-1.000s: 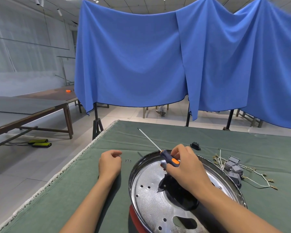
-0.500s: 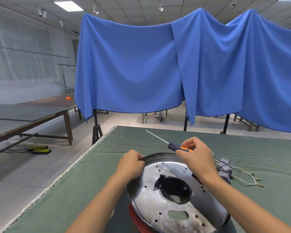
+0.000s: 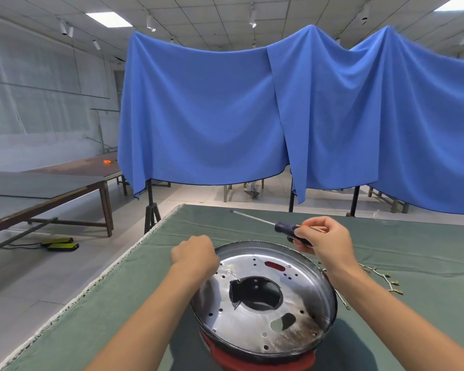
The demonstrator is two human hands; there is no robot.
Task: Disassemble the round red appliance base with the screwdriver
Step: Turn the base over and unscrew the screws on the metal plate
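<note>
The round red appliance base (image 3: 252, 360) stands on the green table, tilted up toward me, its shiny metal plate (image 3: 255, 325) with a large centre hole facing up. My left hand (image 3: 196, 257) grips the plate's far left rim. My right hand (image 3: 326, 243) touches the far right rim while holding the dark blue and orange screwdriver (image 3: 292, 228). The screwdriver's thin shaft points left and away over the table.
The green cloth-covered table (image 3: 118, 303) has its left edge close to my left arm. Loose wires with terminals (image 3: 386, 279) lie to the right of the base. A blue curtain (image 3: 252, 116) hangs behind the table, and brown tables (image 3: 51, 188) stand at the left.
My left hand moved from the table onto the plate's rim. My right hand left the plate's centre for the far rim. The base has tilted up and turned.
</note>
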